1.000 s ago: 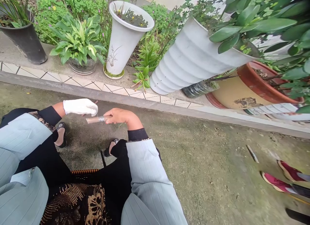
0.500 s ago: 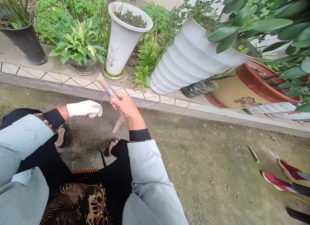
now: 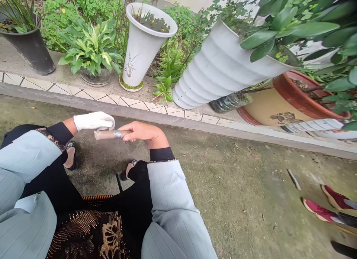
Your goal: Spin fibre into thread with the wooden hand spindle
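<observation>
My right hand (image 3: 142, 132) is closed round a light brown stick (image 3: 104, 135), which now lies almost level and points left. A band of silver wire (image 3: 117, 134) is wound round the stick just ahead of my right fingers. The stick's other end is hidden behind my hand. My left hand (image 3: 93, 121), in a white glove, is just above the stick's free end with its fingers curled. The thin strand that ran to this glove a moment ago cannot be made out now; the glove hides what its fingers pinch.
A tiled ledge (image 3: 61, 88) runs across in front, bearing a black pot (image 3: 33, 51), a white tapered pot (image 3: 139, 52), a ribbed white pot (image 3: 206, 65) and a red-and-cream pot (image 3: 266, 103). At right, a person's red shoes (image 3: 318, 210) are near a short rod (image 3: 293, 179) on the concrete.
My right hand has turned the stick from steeply upright to nearly level, its wired end swinging down and left. My left hand has shifted slightly up and left. The strand between them no longer shows.
</observation>
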The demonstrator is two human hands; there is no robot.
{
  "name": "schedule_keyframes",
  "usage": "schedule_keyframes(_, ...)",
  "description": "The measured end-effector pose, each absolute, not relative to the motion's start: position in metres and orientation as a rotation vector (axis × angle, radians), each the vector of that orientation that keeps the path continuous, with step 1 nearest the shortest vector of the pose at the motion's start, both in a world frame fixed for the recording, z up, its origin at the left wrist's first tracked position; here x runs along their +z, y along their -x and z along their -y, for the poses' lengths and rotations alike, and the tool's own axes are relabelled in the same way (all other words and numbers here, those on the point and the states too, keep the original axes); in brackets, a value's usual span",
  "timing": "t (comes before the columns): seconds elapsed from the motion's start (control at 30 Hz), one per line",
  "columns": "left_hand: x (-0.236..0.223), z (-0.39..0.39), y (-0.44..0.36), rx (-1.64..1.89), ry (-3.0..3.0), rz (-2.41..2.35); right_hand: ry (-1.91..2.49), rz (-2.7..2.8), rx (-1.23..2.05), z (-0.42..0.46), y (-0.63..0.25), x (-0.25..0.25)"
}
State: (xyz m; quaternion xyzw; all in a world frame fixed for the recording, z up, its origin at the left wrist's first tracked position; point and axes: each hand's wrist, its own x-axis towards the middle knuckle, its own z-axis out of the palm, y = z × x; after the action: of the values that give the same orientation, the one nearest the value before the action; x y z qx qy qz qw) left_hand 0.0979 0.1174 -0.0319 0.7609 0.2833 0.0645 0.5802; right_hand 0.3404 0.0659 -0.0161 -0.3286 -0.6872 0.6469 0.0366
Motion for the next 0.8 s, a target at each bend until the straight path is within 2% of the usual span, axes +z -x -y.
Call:
schedule_keyframes(0.27, -0.058, -0.111, -0.102, 0.163, -1.692, -0.552, 1.090, 1.647, 1.859, -0.065, -0.342, -0.015)
schedule_keyframes(0.43, -0.056, -0.103, -0.109, 0.077, -1.672, -0.565, 1.630, 1.609, 1.363, -0.073, -0.337, -0.026)
schedule_keyframes(0.53, -0.052, -0.098, -0.113, -0.034, -1.639, -0.518, 2.000, 1.893, 0.958, -0.076, -0.333, -0.031)
schedule_keyframes(0.6, -0.051, -0.097, -0.112, -0.079, -1.696, -0.459, 2.112, 2.137, 0.892, -0.075, -0.330, -0.032)
schedule_keyframes(0.63, -0.050, -0.098, -0.111, -0.090, -1.745, -0.446, 2.112, 2.270, 0.959, -0.074, -0.329, -0.031)
schedule_keyframes(0.7, -0.048, -0.102, -0.106, -0.085, -1.834, -0.478, 1.959, 2.504, 1.317, -0.069, -0.327, -0.027)
schedule_keyframes(0.8, -0.047, -0.113, -0.097, -0.034, -1.838, -0.553, 1.348, 2.472, 1.996, -0.063, -0.330, -0.017)
